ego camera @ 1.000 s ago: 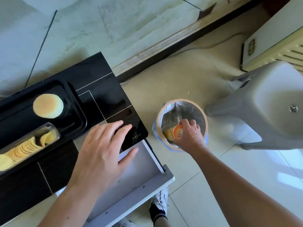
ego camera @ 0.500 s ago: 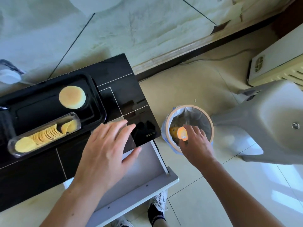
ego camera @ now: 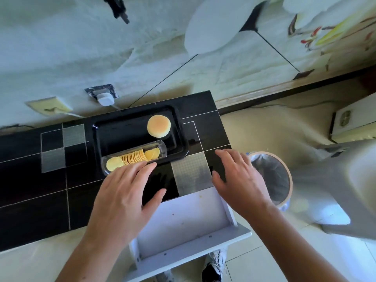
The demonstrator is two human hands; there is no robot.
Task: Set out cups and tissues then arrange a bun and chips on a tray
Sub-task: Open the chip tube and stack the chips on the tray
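A black tray lies on the black table top. In its far right corner sits a round yellow bun. Along its near edge lies a clear plastic holder of chips. My left hand hovers flat over the table with fingers spread, its fingertips just short of the chip holder. My right hand is over the table's right end, fingers straight and empty. No cups or tissues show.
An open white drawer juts out below the table between my arms. A lined waste bin stands on the floor to the right, beside a grey plastic stool. A wall socket with a white plug is behind the table.
My right hand has left the waste bin, let go of the orange packet and come up over the table's right end. The view has swung left and up toward the tray.
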